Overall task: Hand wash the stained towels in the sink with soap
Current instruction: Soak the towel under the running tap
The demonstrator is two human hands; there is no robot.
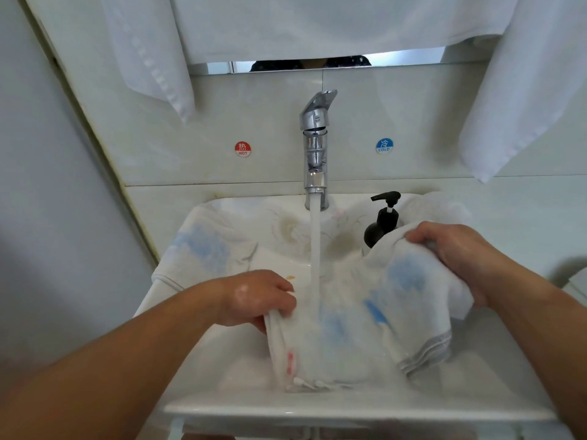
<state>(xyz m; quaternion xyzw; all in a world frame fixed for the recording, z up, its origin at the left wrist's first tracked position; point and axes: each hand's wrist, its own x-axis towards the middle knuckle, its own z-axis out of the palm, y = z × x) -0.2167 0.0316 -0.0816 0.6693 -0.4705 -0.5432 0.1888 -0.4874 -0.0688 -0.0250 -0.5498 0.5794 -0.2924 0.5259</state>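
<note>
A white towel with blue patches (359,319) hangs stretched over the white sink (317,411), under water running from the chrome faucet (316,144). My left hand (259,298) grips the towel's left edge, and my right hand (457,249) holds its upper right corner higher up. A second towel with blue patches (203,246) lies draped over the sink's left rim. A black pump soap bottle (382,222) stands at the back right of the sink, just behind the held towel.
White towels hang on the wall at upper left (152,55) and upper right (521,90). Red HOT (243,149) and blue COLD (384,146) stickers flank the faucet. A wall closes in on the left.
</note>
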